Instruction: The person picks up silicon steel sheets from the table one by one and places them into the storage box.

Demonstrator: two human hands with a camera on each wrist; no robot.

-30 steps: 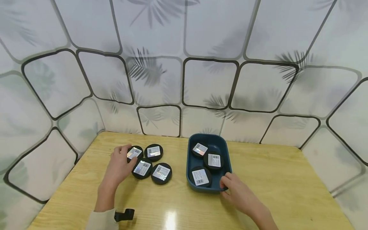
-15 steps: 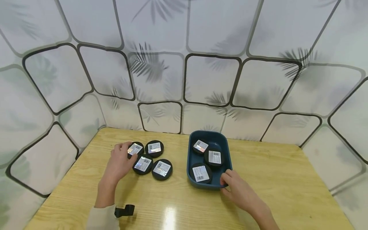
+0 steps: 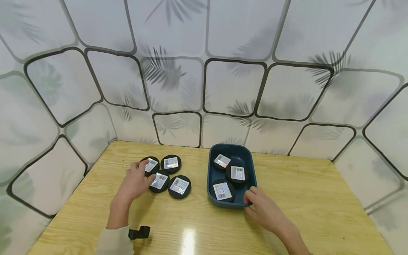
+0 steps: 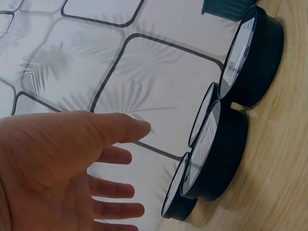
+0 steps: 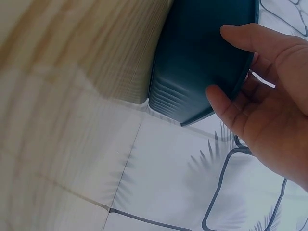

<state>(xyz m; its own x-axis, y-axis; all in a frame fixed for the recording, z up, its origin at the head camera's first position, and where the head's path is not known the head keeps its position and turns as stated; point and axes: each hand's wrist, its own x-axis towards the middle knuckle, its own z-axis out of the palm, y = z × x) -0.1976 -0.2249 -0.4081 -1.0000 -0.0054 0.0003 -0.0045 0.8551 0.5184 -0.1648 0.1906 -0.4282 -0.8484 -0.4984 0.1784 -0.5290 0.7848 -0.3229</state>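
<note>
Several flat round black tins with white barcode labels lie at the table's left. My left hand (image 3: 134, 181) hovers over the left pair, the far-left tin (image 3: 151, 165) and the near-left tin (image 3: 159, 181). In the left wrist view its thumb and fingers are extended, apart from the nearest tin (image 4: 219, 151). At the right, my right hand (image 3: 266, 209) grips the near right corner of a dark blue plastic bin (image 3: 231, 205), thumb on the outer wall and fingers over the rim. Three more black tins, one of them the front tin (image 3: 222, 191), lie inside the bin.
The light wood table (image 3: 302, 198) meets a patterned fabric wall (image 3: 232, 88) at the back and sides. Two other tins, the back tin (image 3: 171, 164) and the front tin (image 3: 180, 187), lie between my left hand and the bin.
My left hand has moved slightly right and back toward me, and more of the far-left tin shows. The head view has tilted a little. My right hand stays on the bin.
</note>
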